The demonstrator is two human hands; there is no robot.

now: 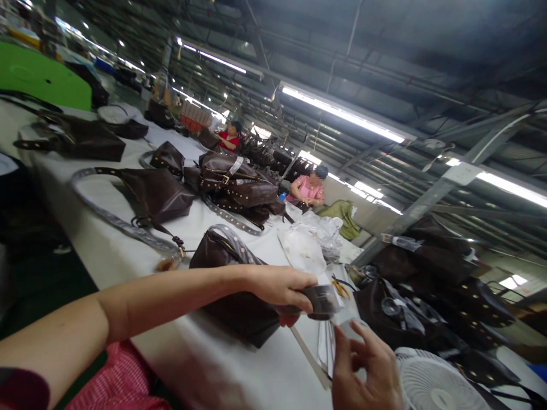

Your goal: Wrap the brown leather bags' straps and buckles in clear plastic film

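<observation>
My left hand (277,287): closed on a dark shiny piece (323,303) | right hand (367,370): half curled, I can't tell its hold | brown bag (239,319): on white desk (256,370)

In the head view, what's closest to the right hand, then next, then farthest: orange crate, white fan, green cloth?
1. White fan, just right of the right hand.
2. Green cloth, ahead, farther back.
3. Orange crate, far back, left.
</observation>
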